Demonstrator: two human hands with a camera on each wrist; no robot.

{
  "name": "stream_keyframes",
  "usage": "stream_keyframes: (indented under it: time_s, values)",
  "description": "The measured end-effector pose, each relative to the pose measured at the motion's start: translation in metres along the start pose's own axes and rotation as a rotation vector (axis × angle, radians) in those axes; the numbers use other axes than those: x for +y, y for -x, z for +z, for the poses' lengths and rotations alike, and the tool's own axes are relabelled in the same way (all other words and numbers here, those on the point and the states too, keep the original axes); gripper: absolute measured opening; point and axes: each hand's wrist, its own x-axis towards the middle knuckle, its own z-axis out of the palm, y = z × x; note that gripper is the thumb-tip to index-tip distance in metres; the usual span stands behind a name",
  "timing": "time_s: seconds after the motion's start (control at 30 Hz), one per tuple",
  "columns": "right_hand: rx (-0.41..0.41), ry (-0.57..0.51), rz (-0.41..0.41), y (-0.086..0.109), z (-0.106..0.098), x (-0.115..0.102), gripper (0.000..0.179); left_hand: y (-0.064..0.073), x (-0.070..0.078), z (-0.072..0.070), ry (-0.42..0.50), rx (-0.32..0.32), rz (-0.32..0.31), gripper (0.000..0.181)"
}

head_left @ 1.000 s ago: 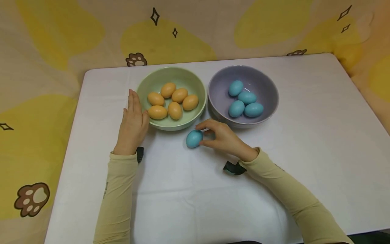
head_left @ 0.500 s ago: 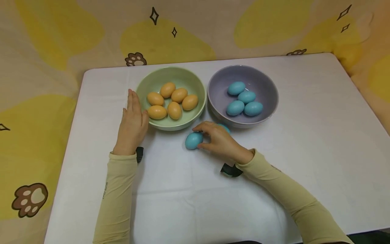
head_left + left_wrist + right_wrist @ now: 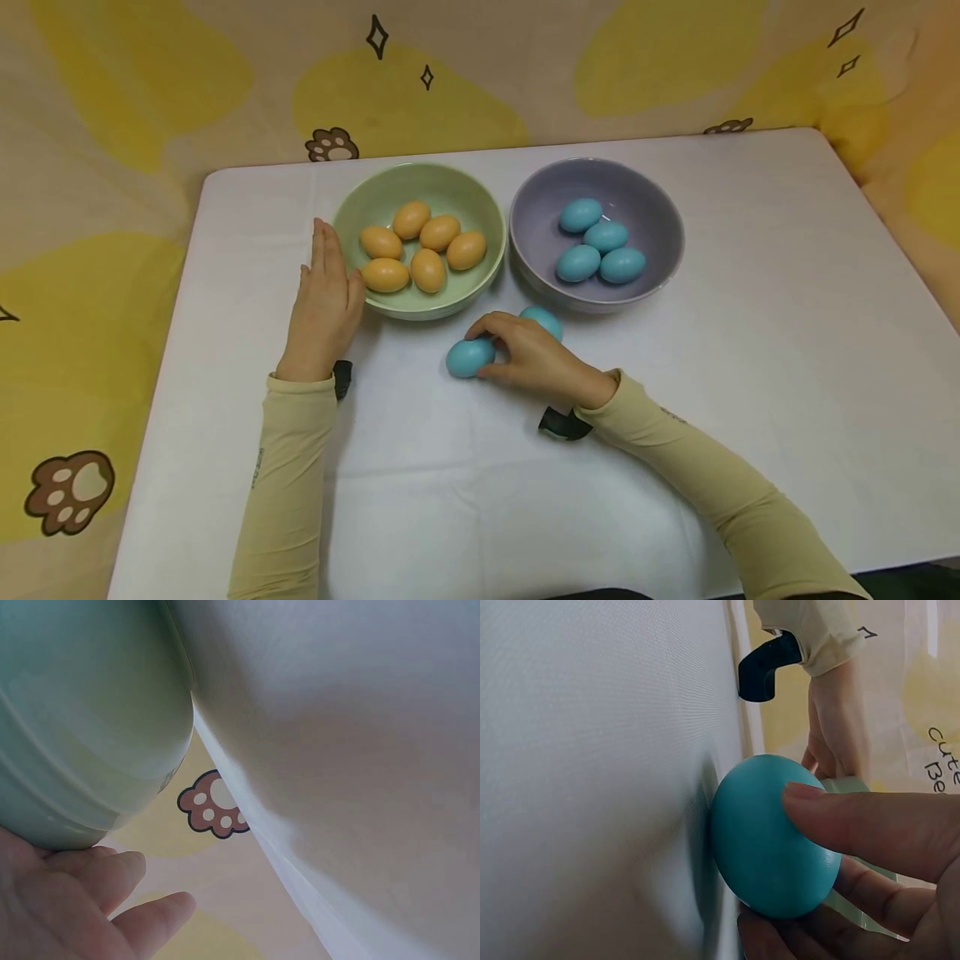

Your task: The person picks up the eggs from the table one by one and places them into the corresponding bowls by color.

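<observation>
My right hand [image 3: 536,358] pinches a blue egg [image 3: 469,358] between thumb and fingers, low over the white cloth in front of the bowls. In the right wrist view the thumb lies across this egg [image 3: 769,840], with fingertips beneath it. Just behind the right hand is a second blue egg [image 3: 543,320], partly covered by the hand. My left hand [image 3: 324,304] rests with straight fingers against the left side of the green bowl [image 3: 420,310], which holds several yellow eggs [image 3: 428,271]. The left wrist view shows fingers beside the bowl's outer wall [image 3: 97,712].
Right beside the green bowl stands a purple bowl [image 3: 645,200] with several blue eggs [image 3: 606,237] inside. Both bowls are near the back edge of the white-covered table [image 3: 420,517]. A yellow patterned cloth [image 3: 480,67] hangs behind it.
My right hand has moved slightly toward me and to the left with the blue egg, uncovering the second egg behind it. Blue eggs in the purple bowl shifted slightly. The left hand has stayed put.
</observation>
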Motion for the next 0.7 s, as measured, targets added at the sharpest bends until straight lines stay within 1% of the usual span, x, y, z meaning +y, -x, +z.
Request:
stream_keyframes:
  time_s: [0.1,0.43,0.53,0.7]
  values:
    - [-0.005,-0.011,0.011,0.0005,0.001,-0.0005,0.034,-0.0001,0.0,-0.0002,0.001,-0.001,0.0,0.061]
    - [0.01,-0.011,-0.016,0.0003,0.0005,0.0008,0.038,-0.0006,-0.0011,0.0007,0.002,0.002,-0.004,0.061]
    - [0.021,-0.033,-0.031,0.0005,-0.0009,0.0006,0.039,-0.0006,-0.0008,0.0005,0.001,0.001,-0.005,0.061]
    - [0.048,-0.104,-0.069,0.0001,-0.0037,0.0001,0.041,-0.0009,-0.0009,0.0003,0.001,-0.001,-0.005,0.061]
